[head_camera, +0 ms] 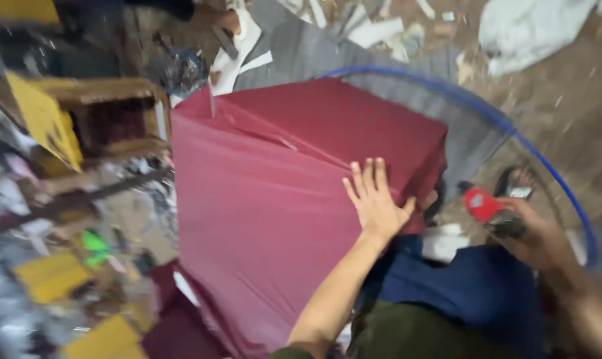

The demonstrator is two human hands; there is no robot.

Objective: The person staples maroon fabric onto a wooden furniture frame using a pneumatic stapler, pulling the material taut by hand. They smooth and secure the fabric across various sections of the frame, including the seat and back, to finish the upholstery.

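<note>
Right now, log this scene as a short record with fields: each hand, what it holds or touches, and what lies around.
left hand: flat, fingers spread, pressing on the red fabric
right hand: gripping a red and black tool
red fabric: stretched over a box-like form, creased toward the far corner
blue hose: curves around the far right side
wooden box: left, open side showing
floor: littered with scraps
image: motion-blurred

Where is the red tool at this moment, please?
In the head view, the red tool is at the lower right, held in the right hand. It is just right of the dark red fabric-covered box, under the blue hose.
</note>
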